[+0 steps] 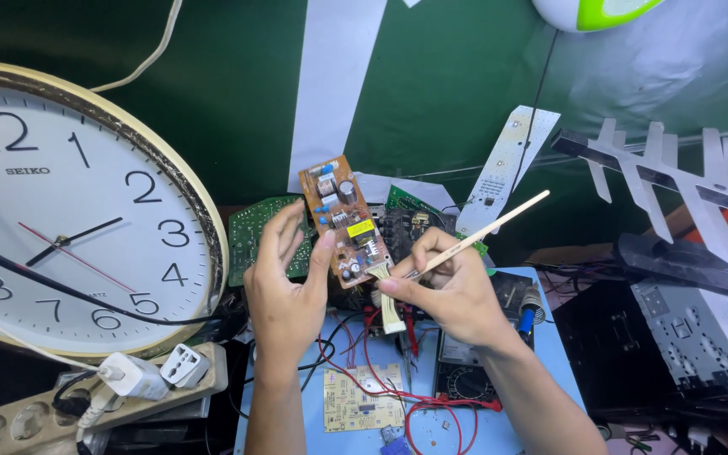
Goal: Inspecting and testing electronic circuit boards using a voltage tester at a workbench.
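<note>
My left hand holds a small brown circuit board upright by its lower edge, thumb against its side. The board carries capacitors, a yellow part and a white ribbon connector hanging from its bottom. My right hand grips a thin wooden-handled brush, its tip at the board's lower right corner near the connector. Both hands hover above a blue work surface.
A large round wall clock leans at left, with a power strip and plugs below. Green boards stand behind. A multimeter, red wires, a yellow board lie below. Black electronics chassis sits right.
</note>
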